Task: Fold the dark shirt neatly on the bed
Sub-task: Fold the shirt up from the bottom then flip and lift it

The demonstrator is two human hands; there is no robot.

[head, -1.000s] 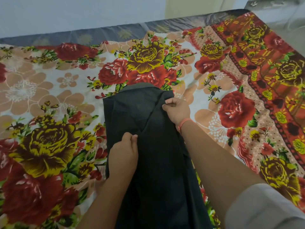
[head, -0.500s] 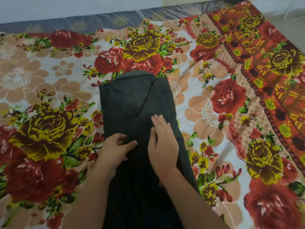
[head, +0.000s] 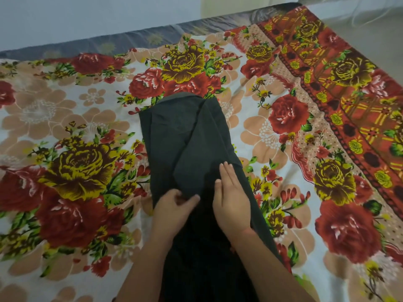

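The dark shirt (head: 185,136) lies in a long narrow strip down the middle of the bed, both sides folded in toward its centre. My left hand (head: 172,211) pinches a fold of the shirt at its left-centre, fingers and thumb curled on the cloth. My right hand (head: 232,201) lies flat on the shirt's right half with fingers straight and together. The near end of the shirt runs between my forearms out of view.
A floral bedsheet (head: 76,171) with red and yellow roses covers the bed. A red patterned border (head: 349,88) runs along the right side. A grey mattress edge (head: 130,40) and a pale wall lie at the far side; floor shows at the top right.
My right hand let go of the shirt's upper right edge, came down toward me and now lies flat on the cloth. My left hand stayed gripping the fold.
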